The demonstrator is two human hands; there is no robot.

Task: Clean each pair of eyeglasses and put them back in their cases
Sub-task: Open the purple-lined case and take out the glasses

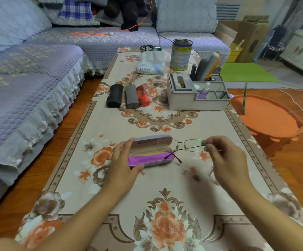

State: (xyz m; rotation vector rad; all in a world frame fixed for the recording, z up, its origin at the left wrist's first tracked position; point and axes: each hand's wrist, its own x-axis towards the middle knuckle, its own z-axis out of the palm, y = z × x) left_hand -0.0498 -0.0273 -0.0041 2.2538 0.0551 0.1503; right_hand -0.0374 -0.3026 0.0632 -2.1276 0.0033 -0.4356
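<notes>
1. The right hand (226,160) pinches the thin metal eyeglasses (186,146) at their right hinge, a narrow grip of thumb and fingertips; the other fingers curl loosely.
2. The eyeglasses hang in the air to the left of that grip, wire-rimmed with clear rectangular lenses, their temples crossed and reaching down toward the open case (151,153).
3. The left hand (124,165) rests on the left end of the case, fingers nearly straight along the lid edge and thumb against the near rim: a wide grip steadying it.
4. The case is a hard, rounded oblong shell, grey outside, with a pale lining in the raised lid and a shiny purple cloth (147,159) lying in the base.
5. It sits on the table (165,187), which wears a smooth floral cloth of beige, brown and orange.
6. Beyond both grips, well apart, three closed cases lie side by side: a black case (114,96), a grey case (131,96) and a glossy red case (142,96).
7. Farther out, ahead of the right grip, stands a grey box-shaped organiser (181,98) with compartments.
8. Bare cloth stretches between the hands and the near table edge, and to the right of the right grip up to the table's long edge.
</notes>
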